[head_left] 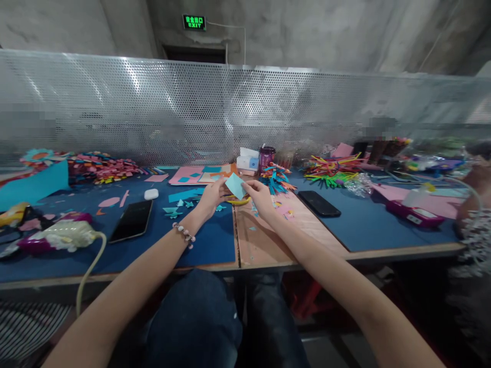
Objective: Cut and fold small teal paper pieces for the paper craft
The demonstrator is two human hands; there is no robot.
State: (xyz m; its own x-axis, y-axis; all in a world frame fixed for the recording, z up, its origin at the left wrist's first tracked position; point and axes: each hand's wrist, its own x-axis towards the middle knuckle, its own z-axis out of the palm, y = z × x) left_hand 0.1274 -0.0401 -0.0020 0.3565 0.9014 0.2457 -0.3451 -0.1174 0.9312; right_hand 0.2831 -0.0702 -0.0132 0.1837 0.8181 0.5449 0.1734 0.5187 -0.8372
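- Your piece of paper (235,186): small, light blue, roughly four-sided, with no crease that can be made out.
- Pose: tilted, lower corner pointing down, its face turned toward you.
- Position: held up off the surface (261,245), at mid-bench.
- Hold: your left hand (210,198) pinches its left edge and your right hand (261,198) its right edge.

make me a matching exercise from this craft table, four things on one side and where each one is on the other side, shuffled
Things
1 light blue paper
2 white case
3 purple cup
4 glue gun

Places
a at the back, by the perforated screen
b pinched between left hand and right hand
c far left, its cord hanging over the table edge
d on the blue mat, just beyond the left black phone

Pairs: 1-b, 2-d, 3-a, 4-c
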